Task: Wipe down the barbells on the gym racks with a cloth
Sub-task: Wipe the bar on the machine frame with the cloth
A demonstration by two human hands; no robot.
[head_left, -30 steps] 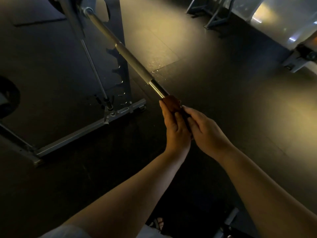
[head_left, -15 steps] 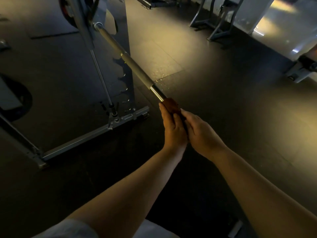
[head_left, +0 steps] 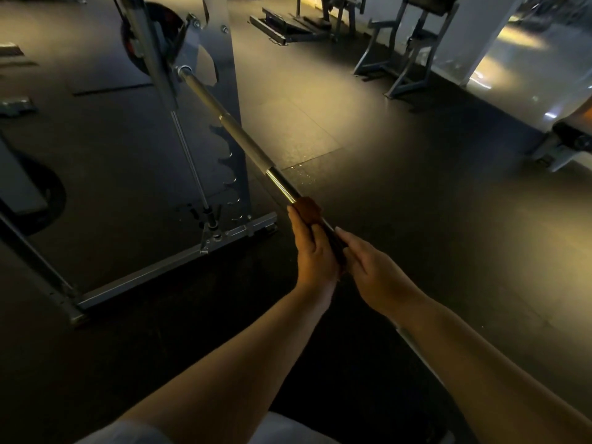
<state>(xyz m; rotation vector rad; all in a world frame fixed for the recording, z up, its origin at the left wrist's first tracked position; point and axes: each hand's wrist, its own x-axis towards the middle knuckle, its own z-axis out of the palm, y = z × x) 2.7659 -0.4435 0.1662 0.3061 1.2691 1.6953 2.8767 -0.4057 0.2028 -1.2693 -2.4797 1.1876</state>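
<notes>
You stood in a dimly lit gym, as shown by the long silver steel barbell (head_left: 237,133) resting on the grey metal rack (head_left: 144,277) with its notched upright, the round dark weight plate (head_left: 171,19) behind it, the dark rubber floor (head_left: 416,235) and the grey-framed exercise stations (head_left: 429,6) along the far wall.

- I count one barbell (head_left: 243,136).
- One cloth (head_left: 308,208), reddish-brown.
- Two hands: my left hand (head_left: 315,254) and my right hand (head_left: 374,274).
- One notched rack upright (head_left: 230,100), with one thin guide rod (head_left: 189,155).
- One weight plate (head_left: 160,24) that I am sure of. A second round dark shape (head_left: 48,200) sits low on the left, and I cannot tell what it is.
- Three other gym machines at the back and right: a tall frame (head_left: 413,43), a low one (head_left: 288,27), and one at the edge (head_left: 570,139).
</notes>
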